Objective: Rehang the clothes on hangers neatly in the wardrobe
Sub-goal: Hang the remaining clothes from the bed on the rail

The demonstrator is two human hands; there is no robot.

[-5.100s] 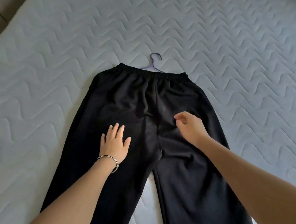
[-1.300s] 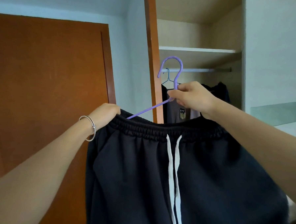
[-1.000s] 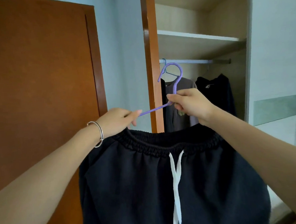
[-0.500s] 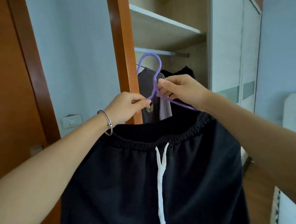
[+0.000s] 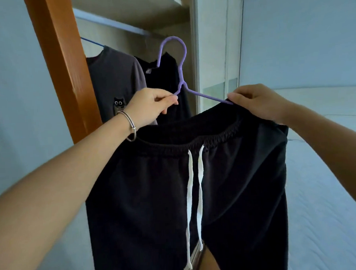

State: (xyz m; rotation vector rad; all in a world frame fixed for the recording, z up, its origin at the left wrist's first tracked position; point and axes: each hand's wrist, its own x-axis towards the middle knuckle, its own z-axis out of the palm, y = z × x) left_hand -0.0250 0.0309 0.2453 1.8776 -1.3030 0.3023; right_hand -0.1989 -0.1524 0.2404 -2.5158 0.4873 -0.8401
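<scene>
Black drawstring trousers [image 5: 155,198] with white cords hang in front of me from a purple hanger [image 5: 181,72]. My left hand [image 5: 151,106], with a bracelet at the wrist, pinches the hanger's left arm just below the neck. My right hand [image 5: 255,102] grips the hanger's right arm together with the waistband. The hook points up, below the wardrobe rail [image 5: 109,21] and apart from it. The hanger's ends are hidden inside the waistband.
A grey shirt with a cat patch [image 5: 116,84] and a black garment [image 5: 168,83] hang inside the open wardrobe. An orange wooden frame post [image 5: 64,68] stands at the left. A white sliding door [image 5: 216,50] is on the right, and a bed [image 5: 329,168] beyond it.
The view has swung right and closer to the wardrobe. My right hand has slid from the hanger's neck out along its right arm to the waistband. My left hand still pinches the hanger.
</scene>
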